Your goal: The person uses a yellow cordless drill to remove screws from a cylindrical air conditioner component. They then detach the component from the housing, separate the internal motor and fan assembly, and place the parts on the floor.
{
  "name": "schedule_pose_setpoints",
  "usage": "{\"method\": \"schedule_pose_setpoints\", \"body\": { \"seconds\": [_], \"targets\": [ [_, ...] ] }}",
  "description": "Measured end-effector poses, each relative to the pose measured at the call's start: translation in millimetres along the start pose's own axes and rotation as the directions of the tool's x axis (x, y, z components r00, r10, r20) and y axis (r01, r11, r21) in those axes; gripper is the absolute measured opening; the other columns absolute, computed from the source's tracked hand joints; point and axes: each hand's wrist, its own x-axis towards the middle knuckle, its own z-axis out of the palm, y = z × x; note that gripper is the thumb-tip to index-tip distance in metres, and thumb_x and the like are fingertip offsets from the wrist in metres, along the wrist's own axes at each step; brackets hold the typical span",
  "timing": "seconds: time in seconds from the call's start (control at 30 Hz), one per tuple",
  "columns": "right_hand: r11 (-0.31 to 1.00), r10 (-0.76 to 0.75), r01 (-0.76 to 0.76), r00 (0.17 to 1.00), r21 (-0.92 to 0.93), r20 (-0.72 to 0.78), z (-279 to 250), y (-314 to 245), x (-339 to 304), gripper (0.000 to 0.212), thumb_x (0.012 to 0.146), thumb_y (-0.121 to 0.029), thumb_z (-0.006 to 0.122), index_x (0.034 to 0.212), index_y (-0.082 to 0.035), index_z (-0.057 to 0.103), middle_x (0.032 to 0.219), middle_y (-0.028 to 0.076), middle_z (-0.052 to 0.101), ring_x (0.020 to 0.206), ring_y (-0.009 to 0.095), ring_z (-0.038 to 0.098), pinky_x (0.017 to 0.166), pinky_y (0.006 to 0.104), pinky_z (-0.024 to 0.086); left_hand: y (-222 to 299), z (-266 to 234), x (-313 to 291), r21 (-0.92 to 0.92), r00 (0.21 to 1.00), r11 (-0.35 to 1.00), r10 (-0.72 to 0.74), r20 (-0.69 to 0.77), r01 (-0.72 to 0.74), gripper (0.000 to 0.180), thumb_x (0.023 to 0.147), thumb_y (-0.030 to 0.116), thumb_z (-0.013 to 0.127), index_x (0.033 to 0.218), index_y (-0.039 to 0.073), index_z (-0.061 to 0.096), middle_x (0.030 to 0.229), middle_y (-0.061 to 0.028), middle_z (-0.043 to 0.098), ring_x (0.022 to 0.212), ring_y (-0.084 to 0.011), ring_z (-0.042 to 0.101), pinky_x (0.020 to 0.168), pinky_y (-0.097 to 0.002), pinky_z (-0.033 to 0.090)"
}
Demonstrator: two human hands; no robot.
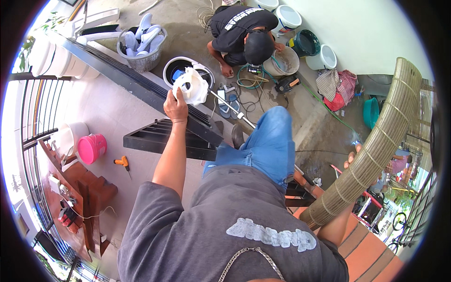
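In my raised left hand [176,107] I grip a white plastic piece [191,86], roughly round, with a hole in its middle. Behind it stands a white-rimmed bucket [167,71] with a dark inside. A long rolled bamboo blind [369,150], tied with cords, lies slantwise over my right forearm. The fingers of my right hand [355,156] curl round the blind's left edge; the palm is hidden behind it. Just under my left forearm are black metal slatted frames [164,138].
A crouching co-worker [244,33] works at a beige bucket [291,63], near hoses and cables. Buckets [287,19] line the wall. A basket of shoes [143,61], a pink bucket [92,148] and an orange drill [123,162] stand left. A mop pole [230,108] crosses near my leg.
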Motion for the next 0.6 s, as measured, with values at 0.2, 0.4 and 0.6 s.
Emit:
{"method": "schedule_pose_setpoints", "body": {
  "seconds": [0.2, 0.4, 0.6],
  "targets": [
    [1.000, -0.002, 0.002, 1.000, 0.006, 0.018, 6, 6, 10, 0.096, 0.090, -0.030, 0.088, 0.157, 0.004, 0.029, 0.151, 0.023, 0.032, 0.139, 0.048, 0.048, 0.114, 0.0669, 0.052, 0, -4, -4, -0.017, 0.997, 0.998, 0.063, -0.039, -0.064, 0.034, 0.107, 0.033, 0.064, 0.092, 0.003, 0.066, 0.080, -0.0232, 0.069, 0.077, -0.0477, 0.068, 0.067, -0.0508, 0.052],
    [0.896, 0.404, -0.389, 0.914, 0.214, -0.029, 8, -22, 28, 0.086, 0.094, -0.025, 0.087, 0.156, -0.007, 0.031, 0.149, 0.027, 0.045, 0.148, 0.051, 0.043, 0.120, 0.0663, 0.050, 5, -13, -12, -0.063, 0.994, 0.995, 0.078, -0.077, -0.083, 0.033, 0.108, 0.033, 0.065, 0.095, 0.002, 0.067, 0.081, -0.0226, 0.070, 0.076, -0.0469, 0.068, 0.066, -0.0495, 0.052],
    [0.816, 0.550, -0.532, 0.835, 0.226, -0.023, 7, -36, 47, 0.081, 0.096, -0.022, 0.086, 0.155, -0.010, 0.033, 0.145, 0.025, 0.050, 0.146, 0.050, 0.047, 0.119, 0.0633, 0.053, 15, -29, -21, -0.081, 0.995, 0.996, 0.030, -0.099, -0.038, 0.035, 0.108, 0.034, 0.066, 0.094, 0.002, 0.067, 0.079, -0.0220, 0.070, 0.074, -0.0454, 0.070, 0.066, -0.0476, 0.052]
  ]
}}
